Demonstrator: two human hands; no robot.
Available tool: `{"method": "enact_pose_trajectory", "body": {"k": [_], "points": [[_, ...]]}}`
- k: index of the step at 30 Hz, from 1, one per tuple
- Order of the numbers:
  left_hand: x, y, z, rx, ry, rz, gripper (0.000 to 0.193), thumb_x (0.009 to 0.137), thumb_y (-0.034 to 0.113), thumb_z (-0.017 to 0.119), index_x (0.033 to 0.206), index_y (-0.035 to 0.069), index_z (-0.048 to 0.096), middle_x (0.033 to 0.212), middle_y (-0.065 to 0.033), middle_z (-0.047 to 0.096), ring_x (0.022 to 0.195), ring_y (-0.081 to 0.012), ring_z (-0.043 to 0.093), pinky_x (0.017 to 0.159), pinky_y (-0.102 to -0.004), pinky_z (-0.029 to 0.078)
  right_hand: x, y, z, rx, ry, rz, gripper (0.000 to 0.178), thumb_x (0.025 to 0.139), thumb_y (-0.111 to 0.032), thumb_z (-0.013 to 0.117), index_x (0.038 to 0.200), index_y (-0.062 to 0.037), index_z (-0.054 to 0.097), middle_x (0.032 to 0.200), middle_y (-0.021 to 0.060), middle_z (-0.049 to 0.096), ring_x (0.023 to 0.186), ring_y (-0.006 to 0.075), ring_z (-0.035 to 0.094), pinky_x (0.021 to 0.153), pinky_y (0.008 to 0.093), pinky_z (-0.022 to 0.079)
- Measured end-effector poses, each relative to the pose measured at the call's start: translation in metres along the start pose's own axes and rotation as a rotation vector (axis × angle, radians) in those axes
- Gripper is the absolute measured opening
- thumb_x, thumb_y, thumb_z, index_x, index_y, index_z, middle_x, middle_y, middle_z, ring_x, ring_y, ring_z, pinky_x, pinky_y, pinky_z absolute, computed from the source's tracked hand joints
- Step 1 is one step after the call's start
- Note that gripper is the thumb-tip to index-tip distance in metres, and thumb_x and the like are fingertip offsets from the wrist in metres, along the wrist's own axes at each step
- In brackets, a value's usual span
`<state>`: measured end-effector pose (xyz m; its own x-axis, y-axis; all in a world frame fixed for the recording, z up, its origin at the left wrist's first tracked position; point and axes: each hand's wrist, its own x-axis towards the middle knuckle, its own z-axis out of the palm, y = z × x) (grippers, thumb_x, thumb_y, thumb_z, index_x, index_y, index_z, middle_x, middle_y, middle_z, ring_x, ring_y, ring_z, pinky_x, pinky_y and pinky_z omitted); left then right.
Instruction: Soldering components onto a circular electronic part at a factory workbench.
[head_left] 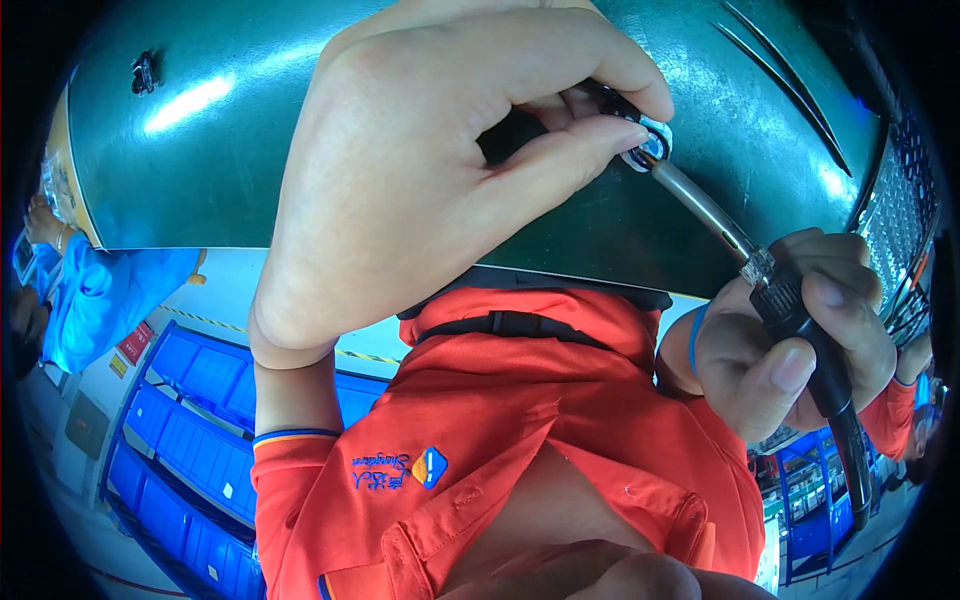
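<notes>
My left hand (420, 160) is closed, pinching a small round part (655, 143) with a pale rim and a dark piece behind it between thumb and fingertips. In my right hand (800, 360) is a soldering iron (705, 205), gripped round its black handle. Its metal tip points up and left and meets the round part beside my left thumb; whether it touches or only overlaps in view I cannot tell. My left fingers cover most of the dark piece. Both hands are above the green table mat (200, 190).
Black tweezers (790, 90) lie on the mat at the far right. A small dark part (145, 73) sits at the far left. Blue bins (190, 450) stand on a rack at lower left. A person in blue (115, 295) is at left; another person's red sleeve (888, 415) shows at right.
</notes>
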<state>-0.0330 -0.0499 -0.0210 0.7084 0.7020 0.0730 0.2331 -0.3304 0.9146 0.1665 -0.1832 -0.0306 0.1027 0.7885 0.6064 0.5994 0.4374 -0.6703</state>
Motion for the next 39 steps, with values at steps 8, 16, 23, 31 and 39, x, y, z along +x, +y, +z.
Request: {"method": "enact_pose_trajectory", "body": {"k": [8, 16, 23, 31, 39], "points": [[-0.004, -0.003, -0.007, -0.018, -0.018, -0.022, 0.016, 0.087, -0.014, 0.069, 0.102, -0.009, 0.07, 0.108, -0.0133, 0.064, 0.093, -0.016, 0.065, 0.079, -0.0247, 0.053, -0.006, -0.003, 0.01, 0.026, 0.184, -0.051, 0.034, 0.097, -0.026, 0.052, 0.109, 0.0055, 0.054, 0.066, 0.0121, 0.047, 0.051, 0.0169, 0.039, 0.047, 0.032, 0.032], [-0.003, -0.006, -0.006, -0.049, -0.044, -0.044, 0.016, 0.088, -0.014, 0.067, 0.103, -0.01, 0.07, 0.11, -0.0136, 0.064, 0.096, -0.0166, 0.065, 0.082, -0.0254, 0.053, -0.004, -0.006, 0.009, -0.021, 0.191, -0.015, 0.037, 0.101, -0.032, 0.047, 0.112, 0.003, 0.052, 0.069, 0.0119, 0.048, 0.052, 0.0172, 0.04, 0.046, 0.0317, 0.033], [-0.002, 0.007, -0.006, -0.05, -0.094, -0.095, 0.02, 0.09, -0.016, 0.066, 0.107, -0.009, 0.07, 0.109, -0.0117, 0.062, 0.099, -0.0155, 0.063, 0.084, -0.0237, 0.051, -0.022, -0.015, -0.023, 0.068, 0.182, 0.018, 0.033, 0.105, -0.025, 0.051, 0.124, 0.001, 0.049, 0.074, 0.0155, 0.061, 0.056, 0.0213, 0.054, 0.053, 0.0342, 0.047], [0.003, 0.006, 0.002, 0.014, -0.07, 0.165, 0.023, 0.075, -0.009, 0.075, 0.096, 0.0, 0.074, 0.093, -0.0076, 0.065, 0.077, -0.0146, 0.059, 0.064, -0.0253, 0.045, -0.049, 0.018, -0.14, -0.835, 0.376, 0.313, 0.017, 0.099, 0.0, 0.067, 0.115, -0.0001, 0.06, 0.098, 0.0119, 0.073, 0.084, 0.0145, 0.07, 0.067, 0.0237, 0.055], [-0.007, -0.005, -0.004, 0.062, -0.043, 0.135, 0.014, 0.083, -0.006, 0.074, 0.096, 0.0, 0.072, 0.095, -0.0077, 0.067, 0.083, -0.0144, 0.062, 0.068, -0.0254, 0.048, -0.081, 0.007, -0.183, -0.978, 0.07, 0.546, 0.033, 0.086, 0.004, 0.081, 0.115, -0.0044, 0.067, 0.099, 0.0053, 0.07, 0.089, 0.0123, 0.066, 0.069, 0.0245, 0.05]]}}
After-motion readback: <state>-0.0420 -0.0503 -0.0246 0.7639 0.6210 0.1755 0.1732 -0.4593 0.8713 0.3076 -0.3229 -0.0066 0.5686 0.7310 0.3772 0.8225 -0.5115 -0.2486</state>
